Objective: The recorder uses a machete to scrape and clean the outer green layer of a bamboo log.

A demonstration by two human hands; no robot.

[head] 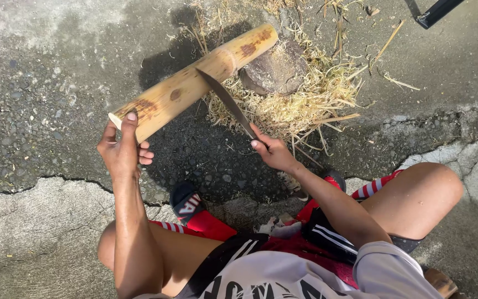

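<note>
My left hand (pixel 120 148) grips the near end of a thick pale bamboo pole (pixel 195 80). The pole slants up to the right, and its far end rests on a round brown wooden block (pixel 275 72). My right hand (pixel 272 150) is closed on the handle of a long dark knife (pixel 225 99). The blade's tip touches the pole near its middle node.
Dry bamboo shavings and straw (pixel 305 94) lie piled around the block. The ground is cracked, rough concrete (pixel 40 83). My bare knees and red shorts (pixel 305 221) fill the bottom of the view. A dark bar (pixel 438 12) shows at the top right corner.
</note>
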